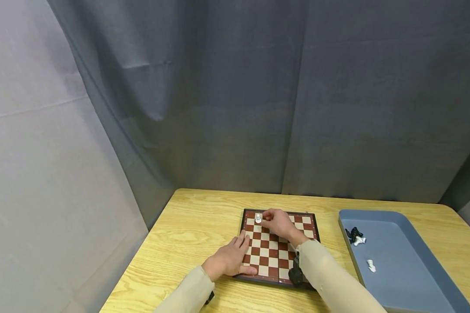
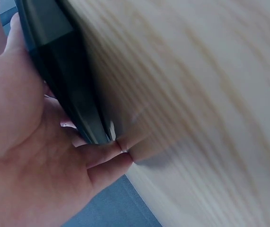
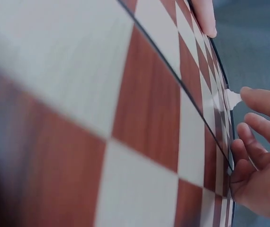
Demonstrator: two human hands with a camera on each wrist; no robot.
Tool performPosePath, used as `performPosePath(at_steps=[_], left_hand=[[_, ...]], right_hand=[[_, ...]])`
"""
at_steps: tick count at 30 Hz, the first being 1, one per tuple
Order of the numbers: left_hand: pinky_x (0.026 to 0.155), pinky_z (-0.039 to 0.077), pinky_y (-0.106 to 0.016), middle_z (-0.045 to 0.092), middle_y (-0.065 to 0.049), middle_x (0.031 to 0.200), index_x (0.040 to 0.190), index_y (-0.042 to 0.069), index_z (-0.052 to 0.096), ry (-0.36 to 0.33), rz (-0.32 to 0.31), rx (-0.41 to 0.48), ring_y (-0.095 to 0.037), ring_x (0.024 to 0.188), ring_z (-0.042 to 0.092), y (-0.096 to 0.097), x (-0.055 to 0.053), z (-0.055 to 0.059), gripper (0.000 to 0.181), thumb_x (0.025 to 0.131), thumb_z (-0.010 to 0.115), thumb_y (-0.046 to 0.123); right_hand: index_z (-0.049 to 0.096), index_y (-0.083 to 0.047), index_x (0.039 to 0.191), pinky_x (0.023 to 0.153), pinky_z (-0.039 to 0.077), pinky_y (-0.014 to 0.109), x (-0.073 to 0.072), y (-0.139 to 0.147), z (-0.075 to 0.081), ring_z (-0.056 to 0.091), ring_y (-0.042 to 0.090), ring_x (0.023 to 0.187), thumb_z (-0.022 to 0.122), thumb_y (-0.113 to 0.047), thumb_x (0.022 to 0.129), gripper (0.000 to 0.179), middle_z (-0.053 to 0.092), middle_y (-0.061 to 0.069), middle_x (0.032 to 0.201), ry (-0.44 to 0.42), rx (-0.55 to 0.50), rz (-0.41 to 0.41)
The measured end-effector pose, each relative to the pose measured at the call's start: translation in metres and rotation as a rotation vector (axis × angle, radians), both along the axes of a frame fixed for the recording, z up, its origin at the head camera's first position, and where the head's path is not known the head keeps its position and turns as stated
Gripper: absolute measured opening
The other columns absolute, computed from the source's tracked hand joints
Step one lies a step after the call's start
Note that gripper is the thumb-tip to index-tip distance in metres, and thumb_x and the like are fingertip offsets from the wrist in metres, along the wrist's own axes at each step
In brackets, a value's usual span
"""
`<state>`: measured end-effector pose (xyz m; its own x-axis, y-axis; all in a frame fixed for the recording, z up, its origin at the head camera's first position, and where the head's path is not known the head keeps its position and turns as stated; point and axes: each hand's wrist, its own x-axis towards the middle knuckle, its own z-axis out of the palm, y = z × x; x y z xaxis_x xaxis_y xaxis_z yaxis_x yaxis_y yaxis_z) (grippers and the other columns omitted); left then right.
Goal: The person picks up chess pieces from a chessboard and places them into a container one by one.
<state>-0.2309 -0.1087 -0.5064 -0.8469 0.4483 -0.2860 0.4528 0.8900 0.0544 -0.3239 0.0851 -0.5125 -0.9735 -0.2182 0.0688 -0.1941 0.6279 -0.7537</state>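
Note:
A red-and-cream chessboard (image 1: pixel 263 252) with a dark rim lies on the wooden table. On its far left corner stands a small white chess piece (image 1: pixel 258 218), its exact kind too small to tell. My right hand (image 1: pixel 280 224) reaches over the board beside that piece. In the right wrist view a fingertip (image 3: pixel 247 94) meets the white piece (image 3: pixel 233 98), while the other fingers are bent loosely. My left hand (image 1: pixel 230 257) rests against the board's left edge, fingers spread and thumb along the near edge. The left wrist view shows its fingers by the board's dark side (image 2: pixel 66 66).
Right of the board sits a blue-grey tray (image 1: pixel 399 261). Inside it lie black chess pieces (image 1: pixel 354 234) with a white piece (image 1: pixel 359 240) against them, and another white piece (image 1: pixel 371 265) nearer me. Grey curtains (image 1: pixel 239 95) hang behind the wooden table (image 1: pixel 196 217).

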Motion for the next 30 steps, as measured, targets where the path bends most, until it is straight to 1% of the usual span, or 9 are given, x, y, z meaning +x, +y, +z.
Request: performPosePath(at_steps=[5, 9, 17, 22, 27, 30], left_hand=[[0.1, 0.04, -0.038, 0.005, -0.01, 0.158, 0.153, 0.011, 0.014, -0.007, 0.001, 0.0, -0.028, 0.139, 0.023, 0.0, -0.001, 0.002, 0.102, 0.079, 0.043, 0.075], [0.099, 0.041, -0.038, 0.006, -0.011, 0.158, 0.153, 0.011, 0.014, -0.005, 0.003, 0.001, -0.028, 0.139, 0.024, 0.0, -0.001, 0.001, 0.102, 0.079, 0.043, 0.075], [0.099, 0.041, -0.037, 0.006, -0.01, 0.158, 0.153, 0.011, 0.014, 0.007, 0.008, 0.001, -0.028, 0.139, 0.025, -0.001, -0.002, -0.002, 0.104, 0.077, 0.044, 0.076], [0.099, 0.041, -0.037, 0.005, -0.01, 0.158, 0.153, 0.011, 0.014, 0.002, 0.014, 0.0, -0.028, 0.139, 0.024, 0.0, -0.003, -0.003, 0.104, 0.078, 0.044, 0.075], [0.098, 0.042, -0.036, 0.003, -0.009, 0.158, 0.154, 0.012, 0.012, -0.011, 0.022, 0.0, -0.026, 0.14, 0.022, 0.0, -0.005, -0.006, 0.104, 0.078, 0.042, 0.076], [0.098, 0.041, -0.036, 0.004, -0.008, 0.158, 0.154, 0.012, 0.012, -0.016, 0.024, 0.005, -0.027, 0.14, 0.022, 0.0, -0.005, -0.007, 0.104, 0.077, 0.043, 0.076]], right_hand=[[0.065, -0.003, 0.115, 0.079, 0.049, 0.041, -0.003, -0.006, -0.001, 0.059, 0.023, 0.094, 0.069, -0.016, 0.088, 0.031, 0.063, 0.01, 0.105, -0.008, -0.02, -0.003], [0.065, -0.003, 0.116, 0.078, 0.049, 0.041, -0.004, -0.011, -0.004, 0.059, 0.023, 0.094, 0.069, -0.017, 0.087, 0.032, 0.063, 0.009, 0.105, -0.011, -0.006, -0.012], [0.065, -0.006, 0.119, 0.072, 0.048, 0.039, -0.005, -0.015, -0.005, 0.058, 0.02, 0.084, 0.069, -0.02, 0.088, 0.034, 0.062, 0.007, 0.101, -0.023, 0.03, -0.028], [0.067, -0.007, 0.114, 0.066, 0.047, 0.036, -0.005, -0.015, -0.006, 0.057, 0.016, 0.076, 0.066, -0.021, 0.09, 0.028, 0.063, 0.004, 0.094, 0.003, 0.038, -0.015], [0.07, -0.012, 0.106, 0.065, 0.046, 0.035, -0.005, -0.017, -0.005, 0.056, 0.013, 0.071, 0.065, -0.023, 0.091, 0.02, 0.064, -0.002, 0.085, 0.019, 0.038, -0.02], [0.071, -0.012, 0.104, 0.065, 0.046, 0.035, -0.004, -0.017, -0.005, 0.056, 0.012, 0.07, 0.064, -0.023, 0.092, 0.018, 0.064, -0.003, 0.084, 0.021, 0.048, -0.021]])
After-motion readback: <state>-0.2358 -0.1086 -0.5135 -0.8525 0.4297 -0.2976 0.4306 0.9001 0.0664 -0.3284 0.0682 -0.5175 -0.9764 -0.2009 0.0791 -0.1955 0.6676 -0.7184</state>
